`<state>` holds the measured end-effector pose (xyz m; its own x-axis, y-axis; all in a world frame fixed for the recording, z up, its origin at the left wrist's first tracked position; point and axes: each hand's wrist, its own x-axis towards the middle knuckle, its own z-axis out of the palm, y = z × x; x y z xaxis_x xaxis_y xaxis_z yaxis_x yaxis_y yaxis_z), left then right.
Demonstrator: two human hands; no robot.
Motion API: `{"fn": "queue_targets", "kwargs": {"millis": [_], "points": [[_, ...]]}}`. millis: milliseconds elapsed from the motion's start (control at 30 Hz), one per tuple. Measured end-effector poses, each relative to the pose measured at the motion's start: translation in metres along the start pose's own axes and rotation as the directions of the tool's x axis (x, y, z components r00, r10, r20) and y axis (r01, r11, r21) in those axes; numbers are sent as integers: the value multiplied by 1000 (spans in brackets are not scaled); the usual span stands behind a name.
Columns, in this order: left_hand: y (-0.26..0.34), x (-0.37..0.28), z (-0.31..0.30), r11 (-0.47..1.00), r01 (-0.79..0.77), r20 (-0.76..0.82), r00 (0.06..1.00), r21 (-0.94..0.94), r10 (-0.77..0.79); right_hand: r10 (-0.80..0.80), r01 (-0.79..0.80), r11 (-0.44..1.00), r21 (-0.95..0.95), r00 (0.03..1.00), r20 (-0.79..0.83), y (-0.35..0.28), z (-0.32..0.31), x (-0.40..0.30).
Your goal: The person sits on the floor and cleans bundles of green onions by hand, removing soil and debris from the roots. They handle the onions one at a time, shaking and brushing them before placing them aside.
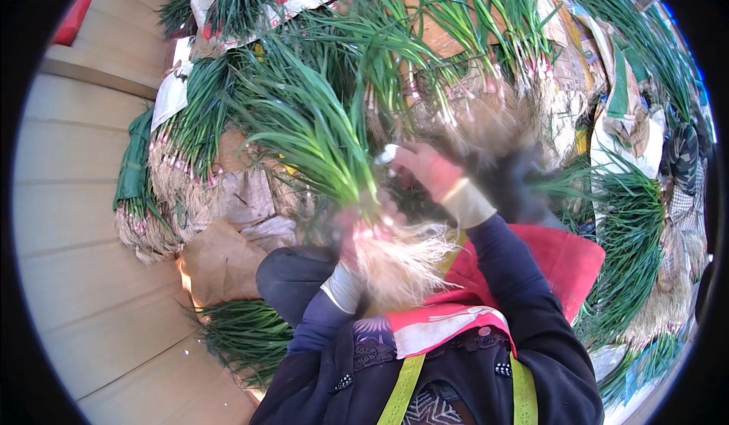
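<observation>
My left hand is closed around a bunch of young green garlic or spring onions. Its long green leaves fan up and to the left, while pale roots hang over my lap beside pinkish bulbs. Motion blurs the fingers on the stems. Just right of the bunch is my right hand, raised with bent fingers and a white wrapping on one fingertip. Whether it holds anything is hidden. Cream cuffs cover both wrists. Red cloth lies across my lap.
More rooted bunches are heaped at left, with others beyond my hands. A large pile stands at right, near a person's camouflage sleeve. Sacks and brown sheeting lie among them. A pale panelled wall or floor borders the left.
</observation>
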<state>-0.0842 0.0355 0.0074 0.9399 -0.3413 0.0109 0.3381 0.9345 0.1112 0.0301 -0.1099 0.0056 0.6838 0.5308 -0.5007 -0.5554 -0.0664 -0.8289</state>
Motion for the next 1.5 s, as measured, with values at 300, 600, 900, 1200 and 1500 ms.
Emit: {"fn": "queue_targets", "kwargs": {"millis": [300, 600, 900, 1200, 1500], "points": [[-8, -6, -9, 992, -107, -260, 962, -73, 85, 423, -429, 813, 392, 900, 108, -42, 44, -7], [-7, -1, -2, 990, 66, -389, 921, 128, -11, 339, -295, 912, 285, 933, -119, -19, 47, 8], [-9, -5, -14, 964, 127, -526, 850, 234, 16, -435, 307, 850, -429, 868, -239, 40, 26, 40], [-13, -4, -18, 927, 120, -581, 805, 355, 118, -39, 197, 923, 330, 903, -428, 11, 36, 15], [-15, -6, -11, 827, 150, -521, 832, 542, 191, -617, 622, 716, -317, 776, 131, 33, 0, -22]]}}
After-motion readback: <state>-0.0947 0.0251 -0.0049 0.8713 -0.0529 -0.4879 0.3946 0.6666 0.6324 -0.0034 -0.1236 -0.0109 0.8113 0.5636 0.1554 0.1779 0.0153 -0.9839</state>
